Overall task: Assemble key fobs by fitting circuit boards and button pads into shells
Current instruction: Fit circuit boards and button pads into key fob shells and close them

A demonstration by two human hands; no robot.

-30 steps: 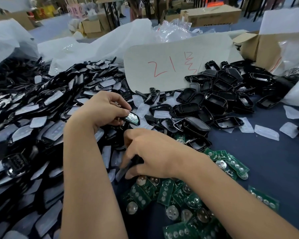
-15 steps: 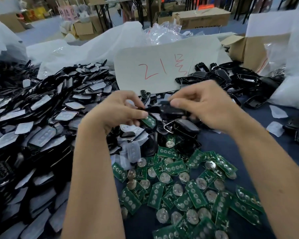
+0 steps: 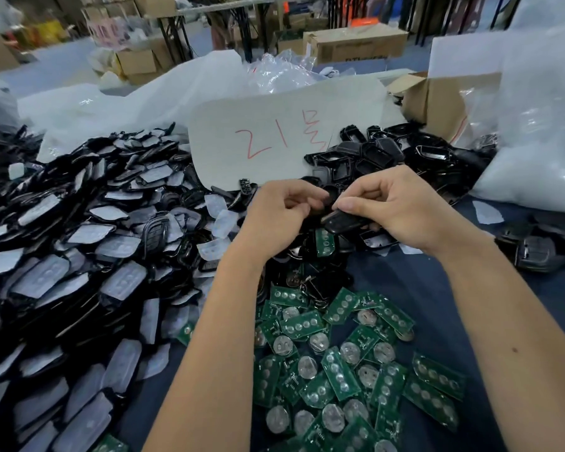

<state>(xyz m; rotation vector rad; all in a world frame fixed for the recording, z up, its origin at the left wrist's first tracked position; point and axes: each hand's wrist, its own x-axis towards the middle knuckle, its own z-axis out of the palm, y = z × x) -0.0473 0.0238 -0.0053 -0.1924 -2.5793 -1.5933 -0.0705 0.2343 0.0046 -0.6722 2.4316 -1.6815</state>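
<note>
- Fingers (image 3: 351,205) of right hand (image 3: 402,213) curled, thumb pinching down on a black shell (image 3: 341,221) held above the table, just over the near edge of the parts heaps.
- Left hand (image 3: 279,212) likewise curled, fingertips closed on the shell's left end; whether a second piece sits between them, cannot tell.
- One green circuit board (image 3: 324,242) showing directly below the shell, upright; hanging from the assembly or lying in the pile under it, cannot tell.
- Step in hand, by judgement: seating a board or pad into the shell, or pressing two halves shut.
- Next move likely calling for squaring the edges, then even thumb pressure along the seam; misalignment probably the main risk.
- Loose circuit boards (image 3: 349,363) spread on the dark blue table (image 3: 490,305) under both forearms: several dozen, overlapping, too tangled for an exact count.
- Shells with pale button pads (image 3: 79,256) banked high to the left: hundreds at a guess, uncountable.
- Empty black shells (image 3: 405,154) heaped behind the hands: some dozens.
- A few loose pale pads (image 3: 485,212) on the cloth to the right; only one clearly separable.
- One white card with red writing (image 3: 284,135) propped behind.
- One open cardboard box (image 3: 434,99) and white plastic bags (image 3: 542,125) at far right.
</note>
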